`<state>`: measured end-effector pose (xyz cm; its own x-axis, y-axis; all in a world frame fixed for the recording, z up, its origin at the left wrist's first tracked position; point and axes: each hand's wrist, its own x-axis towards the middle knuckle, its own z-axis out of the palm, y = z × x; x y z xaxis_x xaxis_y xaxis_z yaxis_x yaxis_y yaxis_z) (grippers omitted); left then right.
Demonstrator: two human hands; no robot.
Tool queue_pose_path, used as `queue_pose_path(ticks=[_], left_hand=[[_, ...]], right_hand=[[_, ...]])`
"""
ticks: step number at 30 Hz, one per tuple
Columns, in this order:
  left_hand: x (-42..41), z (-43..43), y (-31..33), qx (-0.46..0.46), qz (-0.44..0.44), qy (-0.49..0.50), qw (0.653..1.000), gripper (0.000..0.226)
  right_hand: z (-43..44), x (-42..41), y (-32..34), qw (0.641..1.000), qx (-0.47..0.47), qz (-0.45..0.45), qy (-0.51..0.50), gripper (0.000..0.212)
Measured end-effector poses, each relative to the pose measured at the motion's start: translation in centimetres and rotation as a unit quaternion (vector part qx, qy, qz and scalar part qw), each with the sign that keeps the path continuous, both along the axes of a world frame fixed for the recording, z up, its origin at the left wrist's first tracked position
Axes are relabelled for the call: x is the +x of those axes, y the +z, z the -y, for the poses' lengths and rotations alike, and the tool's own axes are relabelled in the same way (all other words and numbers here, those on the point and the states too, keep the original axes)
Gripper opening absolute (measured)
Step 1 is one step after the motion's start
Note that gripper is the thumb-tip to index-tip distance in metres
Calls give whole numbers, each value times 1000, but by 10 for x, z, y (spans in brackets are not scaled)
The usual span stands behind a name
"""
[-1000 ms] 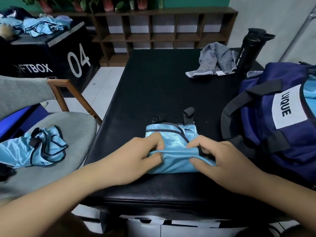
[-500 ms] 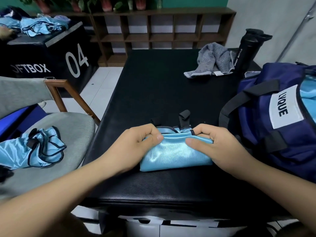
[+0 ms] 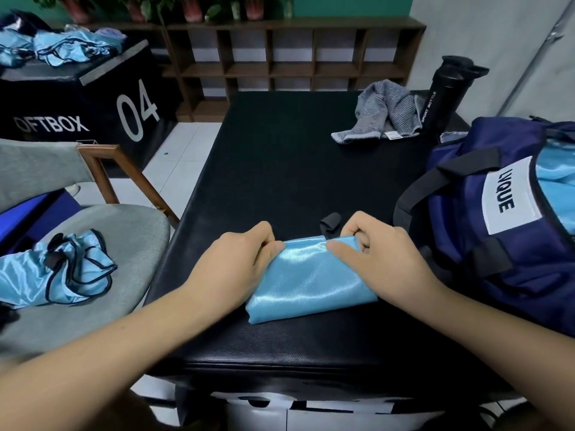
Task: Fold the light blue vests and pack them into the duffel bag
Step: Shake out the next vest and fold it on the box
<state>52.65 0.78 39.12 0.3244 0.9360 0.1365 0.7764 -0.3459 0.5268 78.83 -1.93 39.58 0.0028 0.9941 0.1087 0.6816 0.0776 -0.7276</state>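
A light blue vest [image 3: 306, 283] lies folded into a compact packet on the black padded table [image 3: 295, 157], near its front edge. My left hand [image 3: 239, 262] grips the packet's far left corner with curled fingers. My right hand [image 3: 378, 259] pinches the far right corner, thumb lying across the top. A black strap end [image 3: 329, 222] sticks out behind the packet. The navy duffel bag [image 3: 504, 237] stands open at the right, with light blue fabric [image 3: 557, 181] showing inside. A crumpled light blue vest [image 3: 59, 275] lies on the grey chair [image 3: 102, 231] at the left.
A grey striped towel [image 3: 382, 113] and a black sport bottle [image 3: 445, 94] sit at the table's far right. Several more light blue vests [image 3: 62, 48] are heaped on a black box marked 04 [image 3: 81, 110] at the back left. A wooden shelf unit [image 3: 295, 60] lines the far wall.
Both hands have folded the near edge of the vest over away from me, turning it into a smooth closed packet. The black trim and one strap end are now covered.
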Motion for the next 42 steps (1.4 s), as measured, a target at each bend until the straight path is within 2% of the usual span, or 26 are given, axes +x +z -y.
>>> queue_pose_path(ticks=[5,10,15,21,23,27,28,32,35,39,42], left_hand=[[-7,-5,-4,17,-35,21,999,37],[-13,-8,1,-79,-53,24,995,42],[-13,-9,7,-160,5,20,987,37],[-10,-11,14,-179,131,23,975,42],[-9,-13,18,-205,184,9,961,45],[-7,-14,36,-213,217,-41,952,46],[-7,-14,41,-211,217,-54,952,46],[-4,-12,68,-197,192,-103,956,45],[-1,-10,91,-180,192,-115,958,40],[14,-11,121,-137,202,-123,962,37],[36,-14,144,-102,227,-129,960,36]], right_hand=[[-3,4,-8,999,-11,38,5,30],[-3,11,-12,995,16,98,3,33],[-2,7,-14,989,63,131,33,42],[-5,4,9,983,144,85,71,44],[-7,-3,26,980,114,105,124,51],[-32,-24,56,952,-50,170,249,85],[-40,-29,60,945,-85,165,268,84],[-59,-40,77,927,-182,85,317,58],[-58,-35,92,915,-227,18,333,56],[-52,-12,114,925,-217,-48,309,58],[-40,17,142,949,-166,-42,265,55]])
